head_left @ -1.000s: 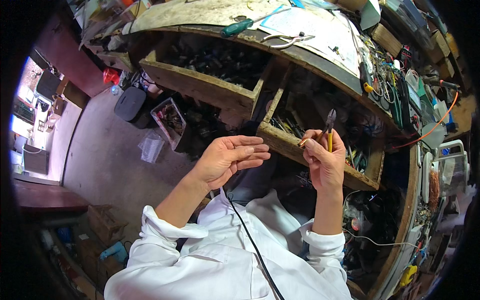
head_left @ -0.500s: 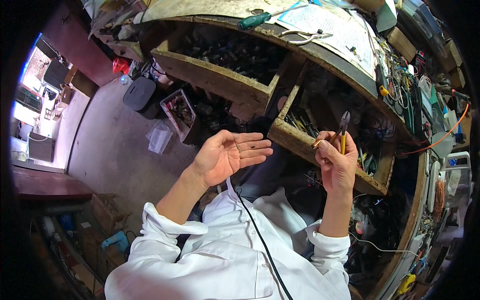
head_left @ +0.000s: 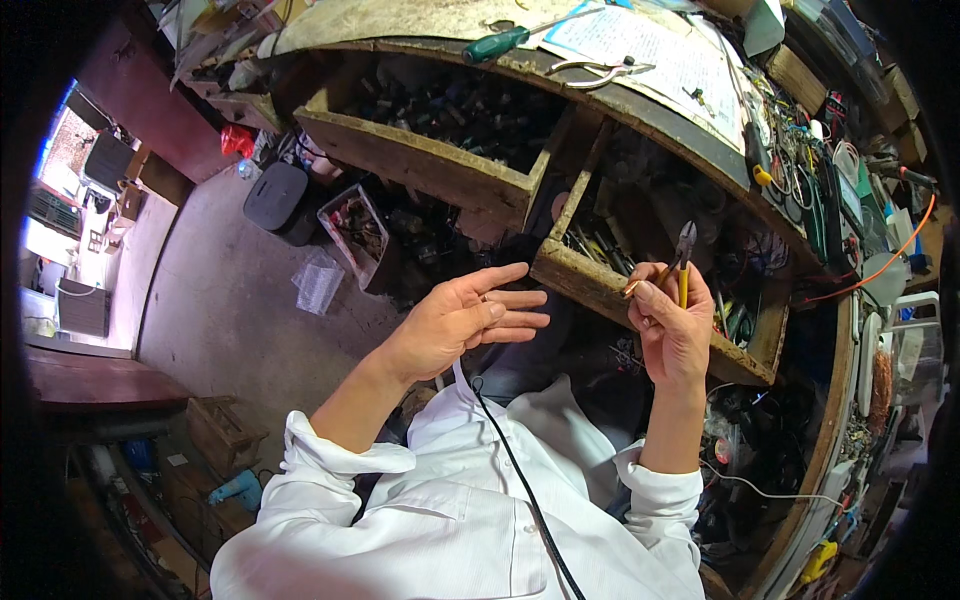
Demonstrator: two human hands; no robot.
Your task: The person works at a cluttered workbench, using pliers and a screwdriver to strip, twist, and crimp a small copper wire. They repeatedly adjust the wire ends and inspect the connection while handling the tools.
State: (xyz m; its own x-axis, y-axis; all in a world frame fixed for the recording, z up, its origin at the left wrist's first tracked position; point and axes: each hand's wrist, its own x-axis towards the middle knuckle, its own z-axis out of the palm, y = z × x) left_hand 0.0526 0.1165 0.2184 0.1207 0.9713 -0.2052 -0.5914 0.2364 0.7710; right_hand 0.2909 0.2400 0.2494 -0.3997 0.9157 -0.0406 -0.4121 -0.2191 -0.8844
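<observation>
My left hand (head_left: 460, 318) is in front of my shirt with its fingers stretched out and spread. Its thumb lies across the palm, so I cannot tell whether anything small is still in there. To the right, my right hand (head_left: 668, 325) is closed around a pair of diagonal cutters (head_left: 685, 252) with yellow handles, jaws pointing up. A small copper-coloured piece (head_left: 631, 288) shows at the tips of its thumb and forefinger. Just beyond that hand is an open wooden drawer (head_left: 590, 278) of tools.
Another open drawer (head_left: 420, 160) holds many dark small parts. On the bench top lie a green-handled screwdriver (head_left: 497, 45), pliers (head_left: 600, 72) and a written sheet (head_left: 660, 50). Tools and wires crowd the right side. A box (head_left: 358, 235) and a black bin (head_left: 277, 195) stand on the floor.
My left hand has turned, and its thumb has folded across the palm, hiding the small slim pieces that lay on it. My right hand keeps its hold nearly in place.
</observation>
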